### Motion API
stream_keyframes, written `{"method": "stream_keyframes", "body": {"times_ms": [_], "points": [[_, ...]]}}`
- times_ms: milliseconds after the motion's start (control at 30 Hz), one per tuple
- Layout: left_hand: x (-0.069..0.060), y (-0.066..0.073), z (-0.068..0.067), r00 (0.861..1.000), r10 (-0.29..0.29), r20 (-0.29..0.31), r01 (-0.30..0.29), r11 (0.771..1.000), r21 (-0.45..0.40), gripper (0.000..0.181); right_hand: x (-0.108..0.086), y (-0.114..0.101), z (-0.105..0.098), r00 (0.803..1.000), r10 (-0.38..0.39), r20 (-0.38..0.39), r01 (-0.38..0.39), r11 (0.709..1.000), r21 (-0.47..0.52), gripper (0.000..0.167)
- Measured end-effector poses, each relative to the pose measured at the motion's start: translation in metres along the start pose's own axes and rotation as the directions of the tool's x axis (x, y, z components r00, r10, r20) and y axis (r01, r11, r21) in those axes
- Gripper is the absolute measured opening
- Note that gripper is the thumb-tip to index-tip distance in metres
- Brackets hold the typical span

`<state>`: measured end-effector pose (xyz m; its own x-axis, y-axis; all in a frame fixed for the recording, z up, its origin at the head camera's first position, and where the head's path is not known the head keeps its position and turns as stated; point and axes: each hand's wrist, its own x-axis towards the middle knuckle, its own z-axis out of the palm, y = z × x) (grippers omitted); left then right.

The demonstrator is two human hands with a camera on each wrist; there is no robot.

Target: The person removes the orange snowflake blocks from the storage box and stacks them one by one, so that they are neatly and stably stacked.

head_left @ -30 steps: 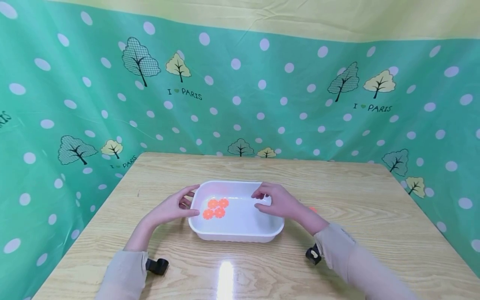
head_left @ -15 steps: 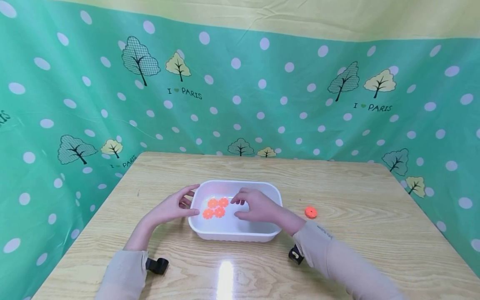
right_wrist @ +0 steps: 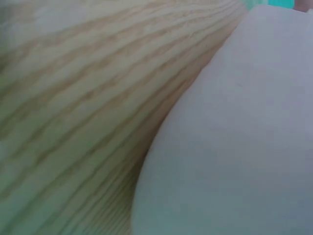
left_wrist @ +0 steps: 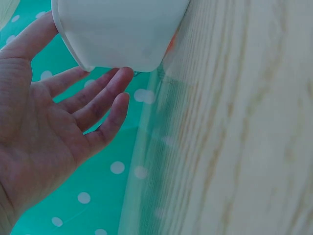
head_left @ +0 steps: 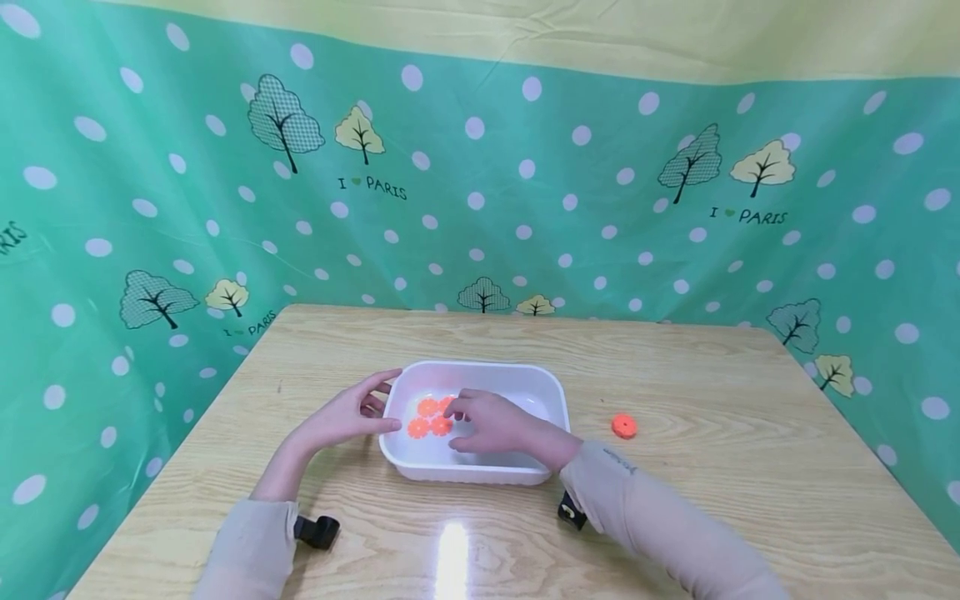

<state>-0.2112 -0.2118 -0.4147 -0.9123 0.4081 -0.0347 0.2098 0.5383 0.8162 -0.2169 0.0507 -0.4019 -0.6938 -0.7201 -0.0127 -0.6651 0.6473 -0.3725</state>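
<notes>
Head view: A white, rounded-rectangular, plastic-looking basin [head_left: 476,473] sits on a light wood-grain table [head_left: 712,500]. Four flat orange discs with scalloped edges [head_left: 417,427] lie as a cluster on the floor of the basin, toward its left end. A fifth orange disc [head_left: 624,426], round with a dark centre hole, lies on the table to the right of the basin. The left hand [head_left: 347,417] spans the left end of the basin, digits spread and relaxed at the rim; it is not clenched. The right hand [head_left: 491,425] reaches in over the right part of the basin, fingers loosely bent and thumb spaced from them, with no item visibly gripped. Its fingertips overlap the right side of the cluster; contact cannot be determined. Beige sleeves [head_left: 251,542] cover both forearms, and black wrist mounts [head_left: 324,532] project in front of the basin. Behind the basin hangs a green fabric backdrop [head_left: 480,175] with white dots and printed trees.

Left wrist view: The palm faces the camera. Extended digits meet the rim and outer wall of the basin. A small orange patch [left_wrist: 171,43] shows at the basin's edge; its identity is unclear.

Right wrist view: The basin's smooth outer wall fills the right side, with table grain beside it. The hand's grip cannot be told here.
</notes>
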Motion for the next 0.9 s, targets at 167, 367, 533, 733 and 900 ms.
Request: {"method": "stream_keyframes", "body": {"times_ms": [167, 367, 533, 733, 900], "points": [[0.000, 0.000, 0.000, 1.000, -0.001, -0.001, 0.001, 1.000, -0.001, 0.079, 0.007, -0.004, 0.003, 1.000, 0.003, 0.023, -0.002, 0.999, -0.041, 0.040], [0.000, -0.001, 0.000, 1.000, 0.001, 0.000, -0.001, 1.000, 0.001, 0.078, 0.013, -0.007, 0.006, 0.999, 0.010, 0.043, -0.005, 0.995, -0.100, 0.042], [0.000, -0.003, 0.000, 1.000, -0.002, -0.001, 0.002, 1.000, -0.003, 0.078, 0.014, -0.005, 0.010, 0.999, 0.028, 0.036, -0.025, 0.996, -0.090, 0.045], [0.000, -0.002, 0.001, 1.000, -0.004, 0.001, 0.004, 1.000, -0.023, 0.078, 0.014, -0.002, 0.014, 1.000, -0.002, 0.021, 0.005, 0.994, -0.111, 0.045], [-0.001, -0.001, 0.001, 1.000, -0.008, 0.002, 0.008, 0.999, -0.032, 0.078, 0.015, -0.002, 0.016, 1.000, -0.014, 0.023, 0.017, 0.991, -0.132, 0.044]]}}
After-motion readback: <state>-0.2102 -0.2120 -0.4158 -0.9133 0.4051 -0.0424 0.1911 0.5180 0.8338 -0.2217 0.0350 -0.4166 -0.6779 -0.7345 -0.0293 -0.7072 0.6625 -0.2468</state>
